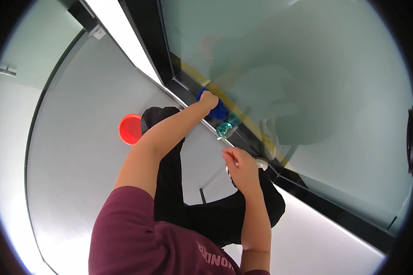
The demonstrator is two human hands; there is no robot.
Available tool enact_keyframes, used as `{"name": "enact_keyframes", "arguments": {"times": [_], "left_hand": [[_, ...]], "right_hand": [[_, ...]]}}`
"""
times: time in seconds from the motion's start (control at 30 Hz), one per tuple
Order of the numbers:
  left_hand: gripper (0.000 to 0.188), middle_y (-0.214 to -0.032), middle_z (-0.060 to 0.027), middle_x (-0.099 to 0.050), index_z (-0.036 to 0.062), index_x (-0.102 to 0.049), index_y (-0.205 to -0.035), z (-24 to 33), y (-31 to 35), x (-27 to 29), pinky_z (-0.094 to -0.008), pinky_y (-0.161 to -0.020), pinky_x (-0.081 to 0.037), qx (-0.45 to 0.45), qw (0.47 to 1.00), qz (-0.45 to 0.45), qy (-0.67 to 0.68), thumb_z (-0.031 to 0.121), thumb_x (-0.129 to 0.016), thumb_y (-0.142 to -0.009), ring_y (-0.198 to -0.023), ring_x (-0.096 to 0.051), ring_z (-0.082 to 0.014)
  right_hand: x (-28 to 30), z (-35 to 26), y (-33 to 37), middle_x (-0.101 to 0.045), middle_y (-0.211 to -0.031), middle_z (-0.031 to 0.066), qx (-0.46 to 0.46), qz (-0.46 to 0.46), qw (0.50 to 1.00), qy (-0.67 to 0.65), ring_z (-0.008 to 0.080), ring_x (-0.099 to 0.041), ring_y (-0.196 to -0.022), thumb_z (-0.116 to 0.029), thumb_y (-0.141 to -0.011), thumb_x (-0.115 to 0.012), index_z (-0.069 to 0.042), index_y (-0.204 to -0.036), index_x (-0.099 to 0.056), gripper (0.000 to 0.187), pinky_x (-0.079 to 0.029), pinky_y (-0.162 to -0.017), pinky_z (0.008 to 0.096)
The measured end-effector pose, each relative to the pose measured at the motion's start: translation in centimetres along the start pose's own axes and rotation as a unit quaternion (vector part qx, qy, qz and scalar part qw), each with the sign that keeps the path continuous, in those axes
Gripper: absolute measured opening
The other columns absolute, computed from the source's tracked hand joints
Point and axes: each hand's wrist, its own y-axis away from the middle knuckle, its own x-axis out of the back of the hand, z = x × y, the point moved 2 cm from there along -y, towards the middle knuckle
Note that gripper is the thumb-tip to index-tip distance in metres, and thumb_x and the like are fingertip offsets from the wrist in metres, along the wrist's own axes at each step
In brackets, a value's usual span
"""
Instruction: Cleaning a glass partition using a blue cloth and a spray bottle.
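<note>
The left hand (pixel 209 99) is closed on a blue cloth (pixel 218 111), pressing it on the black frame (pixel 188 94) under the glass. The frame runs down past the cloth toward the right hand (pixel 240 166), which is loosely curled and holds nothing.

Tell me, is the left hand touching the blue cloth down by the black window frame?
Touching. The head view shows the left hand pressed onto the blue cloth, fingers over its upper part, no gap between them.

No labels, signs or screens show; possibly a teal package (pixel 227 124) by the black frame (pixel 243 137).
</note>
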Motion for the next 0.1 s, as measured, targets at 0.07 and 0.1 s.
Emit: {"name": "enact_keyframes", "arguments": {"times": [0.07, 0.1], "left_hand": [[0.036, -0.112, -0.0266, -0.056, -0.0044, -0.057, -0.107, -0.1, 2.1, -1.0, -0.0430, -0.079, -0.048, -0.015, 0.993, -0.091, 0.068, 0.010, -0.056, -0.074, -0.101, -0.057, -0.0395], [0.046, -0.120, -0.0265, -0.052, -0.0023, -0.053, -0.116, -0.4, 3.0, -1.4, -0.0452, -0.080, -0.048, -0.019, 0.974, -0.180, 0.137, 0.010, -0.060, -0.073, -0.105, -0.055, -0.0403]], "right_hand": [[0.6, 0.8, 0.2, -0.064, -0.085, 0.0105, -0.002, 0.016, 0.998, 0.053, 0.0223, -0.062, -0.071, -0.013, -0.081, -0.060, -0.005, -0.094, -0.061, 0.015, -0.047, -0.062, 0.0333], [0.7, 1.5, 0.2, -0.064, -0.085, 0.0100, -0.016, 0.035, 0.997, 0.074, 0.0224, -0.062, -0.071, -0.014, -0.081, -0.061, -0.006, -0.094, -0.062, 0.015, -0.048, -0.063, 0.0334]]}}
